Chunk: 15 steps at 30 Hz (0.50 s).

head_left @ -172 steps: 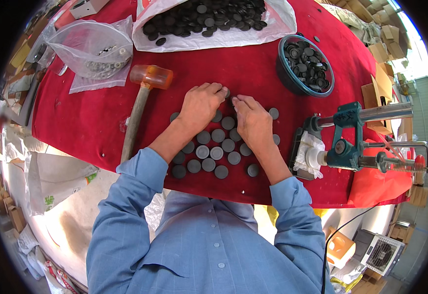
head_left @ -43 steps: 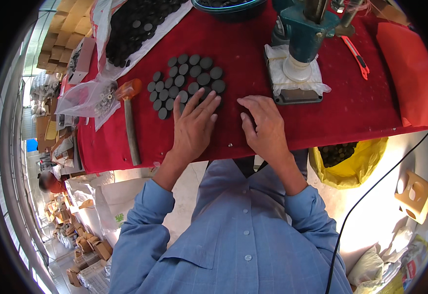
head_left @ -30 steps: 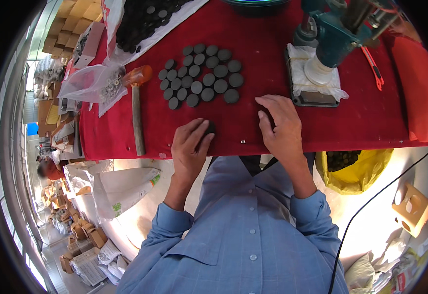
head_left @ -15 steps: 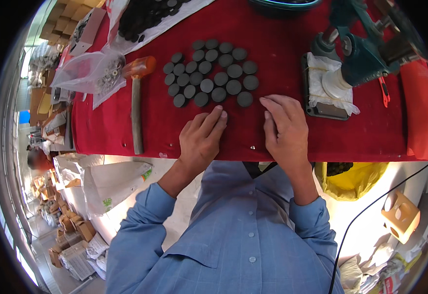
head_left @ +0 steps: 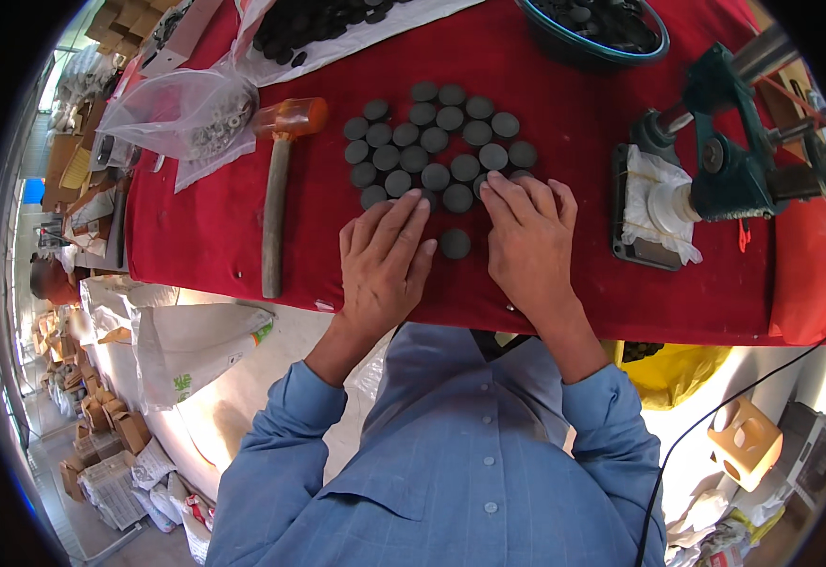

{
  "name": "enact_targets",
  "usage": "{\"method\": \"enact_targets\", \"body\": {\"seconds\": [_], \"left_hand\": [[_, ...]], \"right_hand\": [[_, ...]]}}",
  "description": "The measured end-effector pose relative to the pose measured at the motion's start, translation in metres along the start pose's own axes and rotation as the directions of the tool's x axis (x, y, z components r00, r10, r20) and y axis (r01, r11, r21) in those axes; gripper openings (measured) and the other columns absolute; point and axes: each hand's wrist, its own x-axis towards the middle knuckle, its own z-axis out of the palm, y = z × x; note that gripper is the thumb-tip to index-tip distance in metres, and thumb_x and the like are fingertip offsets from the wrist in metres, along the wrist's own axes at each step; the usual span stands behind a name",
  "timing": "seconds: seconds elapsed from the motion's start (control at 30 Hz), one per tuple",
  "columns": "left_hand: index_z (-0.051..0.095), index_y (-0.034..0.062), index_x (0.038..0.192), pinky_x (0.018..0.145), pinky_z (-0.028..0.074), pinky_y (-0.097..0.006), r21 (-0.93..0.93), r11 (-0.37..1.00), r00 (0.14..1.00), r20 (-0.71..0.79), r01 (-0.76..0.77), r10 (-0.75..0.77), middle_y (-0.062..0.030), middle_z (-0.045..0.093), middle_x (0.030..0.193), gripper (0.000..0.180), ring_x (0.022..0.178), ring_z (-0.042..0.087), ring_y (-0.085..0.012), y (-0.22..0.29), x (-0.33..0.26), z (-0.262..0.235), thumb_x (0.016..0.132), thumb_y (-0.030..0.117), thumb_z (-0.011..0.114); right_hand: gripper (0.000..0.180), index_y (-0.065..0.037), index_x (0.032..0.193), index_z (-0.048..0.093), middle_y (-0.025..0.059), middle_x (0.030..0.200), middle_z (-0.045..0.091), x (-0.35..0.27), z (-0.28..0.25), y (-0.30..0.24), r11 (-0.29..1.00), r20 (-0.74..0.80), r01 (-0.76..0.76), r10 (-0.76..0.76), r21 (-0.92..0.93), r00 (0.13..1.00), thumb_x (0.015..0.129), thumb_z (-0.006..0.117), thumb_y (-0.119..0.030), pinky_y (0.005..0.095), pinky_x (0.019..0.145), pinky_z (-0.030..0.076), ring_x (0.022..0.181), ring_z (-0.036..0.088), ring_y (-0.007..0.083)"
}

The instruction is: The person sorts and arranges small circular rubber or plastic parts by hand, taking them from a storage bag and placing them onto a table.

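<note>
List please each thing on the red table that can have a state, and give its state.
Left hand: flat, palm down, fingertips at the discs.
Right hand: flat, palm down, fingertips at the discs.
Grey discs: lying flat, laid in rows.
Single disc: apart from the group, between the hands.
Mallet: lying on its side, untouched.
Clear bag: lying slumped, small parts inside.
Blue bowl: holds dark discs.
Green press: standing, untouched.

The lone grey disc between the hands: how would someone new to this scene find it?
Start at the red table and find the cluster of grey discs at its middle. Nearer the person, between the left hand and right hand, lies the lone disc, apart from the packed group.
</note>
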Motion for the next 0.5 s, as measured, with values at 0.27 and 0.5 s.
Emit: {"method": "enact_targets", "body": {"seconds": [0.27,0.5], "left_hand": [[0.068,0.0092,0.137,0.103,0.040,-0.043,0.086,0.996,0.996,0.088,0.002,-0.010,-0.0013,0.063,0.147,0.049,0.125,0.057,-0.0253,-0.004,-0.002,0.004,0.089,0.015,0.075],[0.069,0.0122,0.136,0.101,0.038,-0.043,0.110,0.994,0.999,0.045,-0.012,0.008,0.0003,0.064,0.143,0.046,0.115,0.057,-0.0245,-0.006,0.002,0.012,0.091,0.014,0.072]], "right_hand": [[0.030,-0.007,0.114,0.075,0.0022,0.123,0.072,0.000,0.005,-0.001,0.998,-0.027,-0.043,0.042,-0.038,0.999,0.085,0.067,-0.003,0.0486,0.115,0.038,0.116,0.061,0.0250],[0.025,-0.006,0.110,0.076,0.0039,0.114,0.072,0.012,0.007,0.006,0.997,-0.043,-0.021,0.017,-0.073,0.999,0.085,0.069,-0.006,0.0493,0.110,0.040,0.114,0.061,0.0255]]}}
